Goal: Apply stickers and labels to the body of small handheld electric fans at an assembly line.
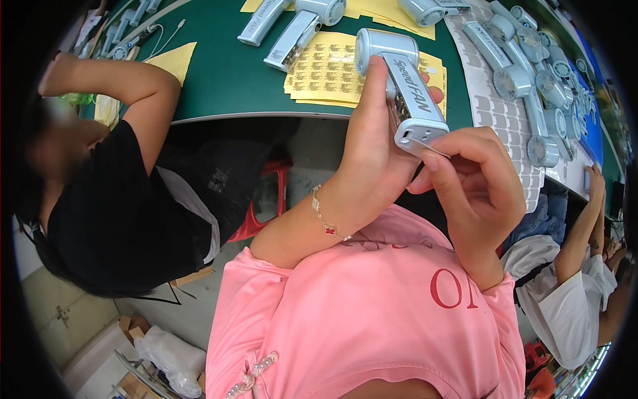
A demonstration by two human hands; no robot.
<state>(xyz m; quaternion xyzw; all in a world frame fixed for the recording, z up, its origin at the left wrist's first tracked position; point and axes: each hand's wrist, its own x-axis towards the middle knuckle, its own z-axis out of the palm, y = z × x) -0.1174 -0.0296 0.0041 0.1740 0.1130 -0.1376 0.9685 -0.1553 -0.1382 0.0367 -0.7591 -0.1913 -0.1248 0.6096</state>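
A light blue handheld fan (413, 83) lies in my left hand (372, 143), its round head pointing away from me and its handle end toward me. The thumb runs along the fan's side, and my fingers curl round from behind. At the handle's end face, which has a small port and holes, my right hand (482, 169) pinches a thin, pale sticker-like piece (423, 144) between thumb and forefinger. That piece touches or nearly touches the end face; I cannot tell which. Yellow label sheets (322, 70) with rows of small printed labels lie under the fan on the green table (219, 66).
Several more blue fans lie at the far edge, such as one fan (292, 40), and a pile of fans (545, 86) covers the right. A sheet of grey stickers (505, 133) hangs near the table edge. Co-workers sit left (126, 199) and right (565, 299). A red stool (276, 193) stands below.
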